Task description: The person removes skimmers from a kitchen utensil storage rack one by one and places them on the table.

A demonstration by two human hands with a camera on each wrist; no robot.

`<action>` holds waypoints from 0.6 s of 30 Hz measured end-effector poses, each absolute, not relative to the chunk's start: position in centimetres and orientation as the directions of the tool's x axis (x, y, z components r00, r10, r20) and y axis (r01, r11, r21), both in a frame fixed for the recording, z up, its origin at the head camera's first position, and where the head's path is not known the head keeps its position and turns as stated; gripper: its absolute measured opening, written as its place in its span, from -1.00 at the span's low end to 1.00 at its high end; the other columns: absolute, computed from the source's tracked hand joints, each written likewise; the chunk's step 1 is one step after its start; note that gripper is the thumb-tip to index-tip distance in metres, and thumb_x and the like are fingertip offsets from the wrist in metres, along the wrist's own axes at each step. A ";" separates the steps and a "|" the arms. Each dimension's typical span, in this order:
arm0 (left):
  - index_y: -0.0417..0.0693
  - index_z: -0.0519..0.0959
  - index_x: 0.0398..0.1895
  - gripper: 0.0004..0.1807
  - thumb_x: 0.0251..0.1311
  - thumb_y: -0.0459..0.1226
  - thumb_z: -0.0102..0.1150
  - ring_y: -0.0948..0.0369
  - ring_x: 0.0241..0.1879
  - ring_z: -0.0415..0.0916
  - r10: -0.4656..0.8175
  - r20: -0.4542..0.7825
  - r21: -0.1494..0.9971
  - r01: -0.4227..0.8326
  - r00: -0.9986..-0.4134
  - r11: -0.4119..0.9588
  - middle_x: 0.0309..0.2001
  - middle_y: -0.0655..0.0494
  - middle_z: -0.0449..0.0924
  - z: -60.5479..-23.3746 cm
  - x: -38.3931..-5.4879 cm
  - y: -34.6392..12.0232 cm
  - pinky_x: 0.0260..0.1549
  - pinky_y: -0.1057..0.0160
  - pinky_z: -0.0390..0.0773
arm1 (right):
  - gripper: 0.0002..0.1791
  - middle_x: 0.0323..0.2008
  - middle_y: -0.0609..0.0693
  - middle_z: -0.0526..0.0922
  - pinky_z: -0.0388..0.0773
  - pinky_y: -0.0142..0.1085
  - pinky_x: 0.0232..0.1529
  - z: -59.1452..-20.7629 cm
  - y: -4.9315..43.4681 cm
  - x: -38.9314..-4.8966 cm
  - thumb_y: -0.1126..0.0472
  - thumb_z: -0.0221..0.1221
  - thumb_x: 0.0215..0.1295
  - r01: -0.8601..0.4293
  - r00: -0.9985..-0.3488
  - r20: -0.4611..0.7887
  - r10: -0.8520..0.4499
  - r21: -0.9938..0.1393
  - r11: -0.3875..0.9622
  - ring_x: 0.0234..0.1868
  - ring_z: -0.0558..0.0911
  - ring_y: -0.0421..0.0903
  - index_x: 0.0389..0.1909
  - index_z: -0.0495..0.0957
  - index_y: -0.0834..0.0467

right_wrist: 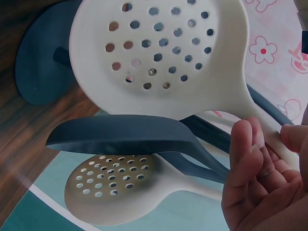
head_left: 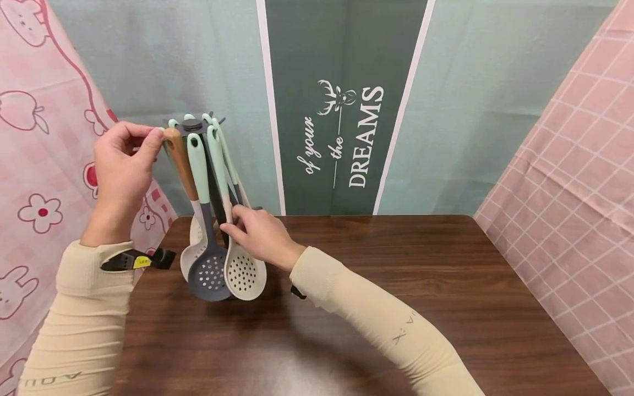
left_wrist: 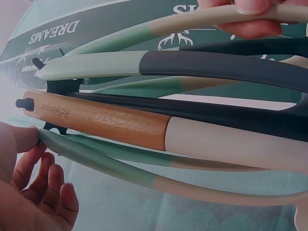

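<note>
A dark utensil stand holds several kitchen utensils hung by their handle ends. My left hand pinches the top end of a mint-green handle with a beige shaft, at the stand's left side. The head of that utensil cannot be told apart. My right hand holds the shaft of a white skimmer between thumb and fingers, just above its perforated bowl. Beside it hang a dark grey skimmer and a utensil with a wooden handle.
The stand's round dark base rests on the brown wooden table. Behind the white skimmer hang another dark utensil and a second pale skimmer. A pink curtain is close on the left; a green cloth hangs behind.
</note>
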State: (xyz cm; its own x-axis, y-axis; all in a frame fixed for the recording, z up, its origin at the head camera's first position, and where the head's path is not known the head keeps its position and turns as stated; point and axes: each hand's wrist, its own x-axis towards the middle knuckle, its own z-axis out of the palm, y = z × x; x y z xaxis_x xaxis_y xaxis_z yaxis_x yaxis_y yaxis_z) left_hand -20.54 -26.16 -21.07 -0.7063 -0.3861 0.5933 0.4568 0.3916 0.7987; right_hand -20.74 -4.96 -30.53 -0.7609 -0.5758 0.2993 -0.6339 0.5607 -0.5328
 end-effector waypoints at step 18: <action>0.03 0.75 -0.30 -0.92 0.34 -0.28 0.29 0.31 -0.45 0.40 -0.397 0.576 0.809 0.432 -0.715 0.398 -0.39 0.28 0.55 -21.2 -20.3 -26.6 -0.41 0.50 0.45 | -0.78 -0.53 -0.16 0.54 0.38 -0.38 -0.51 -29.8 -3.3 -20.9 0.00 0.09 0.56 -0.654 -0.744 0.298 -0.598 -0.510 0.559 -0.53 0.49 -0.23 -0.26 0.54 0.02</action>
